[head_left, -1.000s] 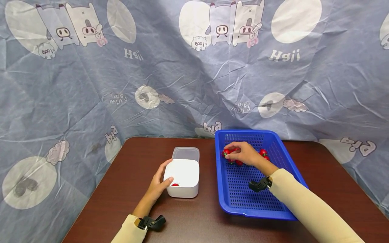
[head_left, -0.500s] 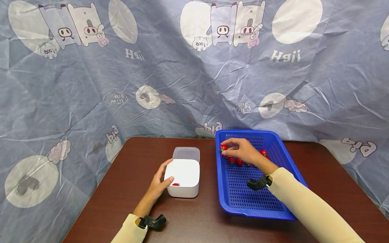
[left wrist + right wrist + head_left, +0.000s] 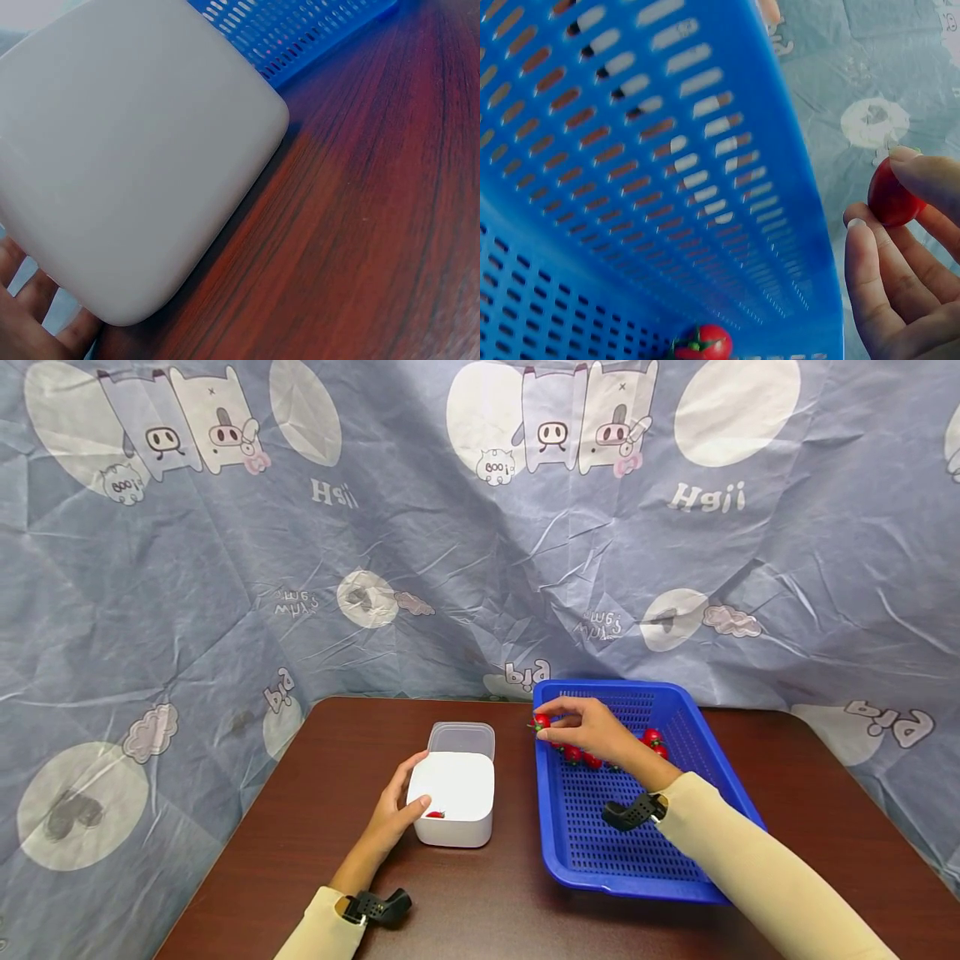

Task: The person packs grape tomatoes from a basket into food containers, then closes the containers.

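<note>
My right hand (image 3: 581, 727) pinches a small red tomato (image 3: 541, 721) above the far left rim of the blue perforated basket (image 3: 675, 877). The right wrist view shows that tomato (image 3: 891, 199) between the fingertips (image 3: 922, 176), lifted over the basket wall (image 3: 652, 172). Several more red tomatoes (image 3: 592, 759) lie in the basket's far part, and one (image 3: 702, 343) shows in the right wrist view. My left hand (image 3: 393, 817) holds the left side of the white open box (image 3: 457, 827), which has one tomato (image 3: 434, 815) inside. The left wrist view shows the box's outer wall (image 3: 127, 157).
A clear lid (image 3: 461, 739) lies just behind the white box. The dark wooden table (image 3: 465, 902) stands against a blue patterned cloth backdrop (image 3: 375, 527). Its far edge runs close behind the basket and lid.
My right hand has risen out of the basket and moved left with a tomato, from among the pile to above the basket's left rim. The left hand stays on the box.
</note>
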### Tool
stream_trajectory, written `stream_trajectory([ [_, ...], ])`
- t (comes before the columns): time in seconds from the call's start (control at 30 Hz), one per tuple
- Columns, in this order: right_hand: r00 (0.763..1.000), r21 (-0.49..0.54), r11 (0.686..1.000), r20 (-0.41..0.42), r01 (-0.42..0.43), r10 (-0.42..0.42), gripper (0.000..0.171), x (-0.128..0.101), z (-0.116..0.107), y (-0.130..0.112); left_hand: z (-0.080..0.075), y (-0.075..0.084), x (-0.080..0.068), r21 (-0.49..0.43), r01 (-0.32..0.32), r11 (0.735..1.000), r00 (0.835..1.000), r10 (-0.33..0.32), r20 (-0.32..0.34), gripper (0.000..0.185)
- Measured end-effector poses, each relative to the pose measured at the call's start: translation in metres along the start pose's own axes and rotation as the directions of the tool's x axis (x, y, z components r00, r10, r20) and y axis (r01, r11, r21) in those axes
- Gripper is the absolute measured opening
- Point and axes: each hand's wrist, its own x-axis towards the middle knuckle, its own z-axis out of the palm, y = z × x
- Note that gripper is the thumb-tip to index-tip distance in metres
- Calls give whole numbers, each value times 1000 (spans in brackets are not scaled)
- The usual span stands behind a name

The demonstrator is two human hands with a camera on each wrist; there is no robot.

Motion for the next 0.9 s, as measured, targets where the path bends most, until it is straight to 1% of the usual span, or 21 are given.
stream_trajectory([
  [0.17,1000,13,1000,17,17,-17,38,3,10,-7,0,-1,0,-12,0,1000,1000,0,4,68],
  [0.37,997,43,998,59,40,-43,36,5,23,-17,-1,-1,-1,-9,-5,1000,1000,5,7,67],
  [0.63,990,37,997,117,70,-74,32,-2,37,-52,-1,-1,-1,8,-8,1000,1000,8,7,67],
  [0.73,987,39,996,138,79,-84,33,0,42,-50,-1,-1,-1,8,-6,1000,1000,6,7,67],
  [0.9,981,71,994,169,88,-99,35,8,53,-31,-1,-1,0,15,-4,1000,1000,4,1,68],
])
